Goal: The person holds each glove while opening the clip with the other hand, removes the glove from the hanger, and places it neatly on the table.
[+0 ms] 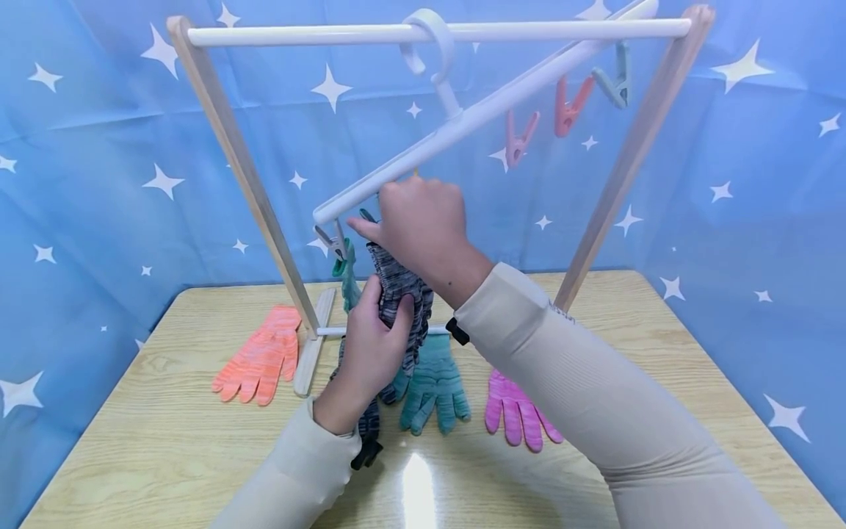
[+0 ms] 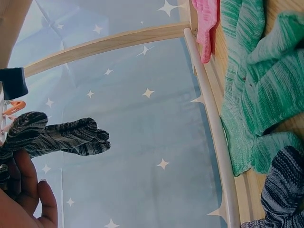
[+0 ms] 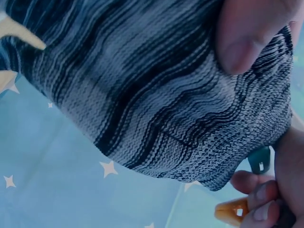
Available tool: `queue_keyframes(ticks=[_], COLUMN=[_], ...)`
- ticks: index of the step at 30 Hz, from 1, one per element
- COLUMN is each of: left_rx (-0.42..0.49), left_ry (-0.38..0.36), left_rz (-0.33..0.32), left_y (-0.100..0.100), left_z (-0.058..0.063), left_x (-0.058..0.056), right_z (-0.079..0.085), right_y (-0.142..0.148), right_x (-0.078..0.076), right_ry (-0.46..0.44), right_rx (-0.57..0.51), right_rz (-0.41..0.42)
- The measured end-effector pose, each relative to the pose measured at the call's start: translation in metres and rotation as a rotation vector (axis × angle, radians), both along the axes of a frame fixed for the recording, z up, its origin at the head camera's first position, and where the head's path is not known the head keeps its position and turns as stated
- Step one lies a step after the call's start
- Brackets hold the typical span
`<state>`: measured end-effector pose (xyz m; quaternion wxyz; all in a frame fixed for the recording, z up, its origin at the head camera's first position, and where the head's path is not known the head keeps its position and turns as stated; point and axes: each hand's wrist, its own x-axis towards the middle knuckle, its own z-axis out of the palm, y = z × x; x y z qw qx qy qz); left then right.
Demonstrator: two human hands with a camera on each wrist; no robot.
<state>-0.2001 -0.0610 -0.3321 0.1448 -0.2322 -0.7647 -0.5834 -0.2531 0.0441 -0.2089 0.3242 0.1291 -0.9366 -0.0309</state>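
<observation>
A black-and-grey knit glove [image 1: 395,283] hangs upright below the tilted white hanger [image 1: 390,173], its cuff uppermost. My left hand [image 1: 377,338] grips the glove, thumb on its near face; that thumb [image 3: 242,45] also shows in the right wrist view. Just under the hanger bar, my right hand [image 1: 426,220] is curled around a yellow clothespin [image 3: 230,212], mostly hidden by the fingers. Close to that hand is a dark green clothespin [image 3: 260,160]. At the hanger's low end, a grey clothespin [image 1: 333,241] holds a green glove [image 1: 349,275].
Pink [image 1: 520,139], red [image 1: 570,110] and grey-green [image 1: 616,81] clothespins hang from the hanger's raised side. The hanger hooks over the rack's white rail [image 1: 297,35]. Orange [image 1: 264,356], teal [image 1: 436,382] and pink [image 1: 518,411] gloves lie on the wooden table [image 1: 165,433].
</observation>
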Motion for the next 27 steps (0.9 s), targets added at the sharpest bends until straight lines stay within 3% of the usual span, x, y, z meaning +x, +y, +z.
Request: queue_keyframes(ticks=[27], left_rx=[-0.003], left_ry=[0.008], left_rz=[-0.003], left_y=[0.0001], left_z=[-0.001], left_x=[-0.0011], right_z=[-0.0047], right_y=[0.0011], right_x=[-0.0017], right_ry=[0.031], right_rx=[-0.062], right_rz=[0.035])
